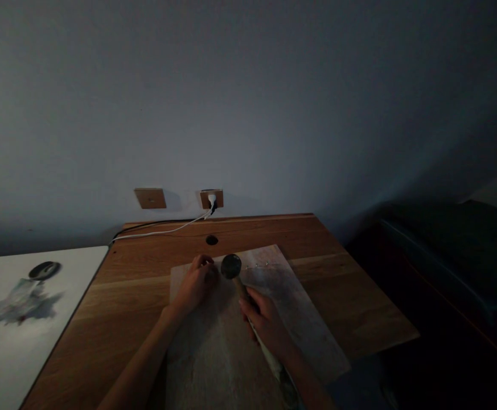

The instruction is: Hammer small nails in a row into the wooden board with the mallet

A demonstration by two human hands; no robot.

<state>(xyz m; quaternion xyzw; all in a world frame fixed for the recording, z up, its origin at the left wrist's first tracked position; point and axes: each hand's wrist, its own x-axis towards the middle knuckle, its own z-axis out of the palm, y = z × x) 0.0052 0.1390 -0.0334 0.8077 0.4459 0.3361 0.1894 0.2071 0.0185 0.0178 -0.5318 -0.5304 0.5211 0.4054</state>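
Note:
My right hand is wrapped round the handle of a hammer. Its round dark head hangs over the upper part of a pale wooden board. Just left of the hammer head, my left hand rests at the board's far edge, fingers curled and drawn together. Whatever those fingertips pinch, if anything, is too dark and small to make out. Right of the hammer head, small shiny nail-like bits form a short row on the board.
Beneath the board is a brown wooden table with a round cable hole. White and black cables run along its back edge to a wall socket. On the left, a white surface holds a dark round dish and crumpled plastic.

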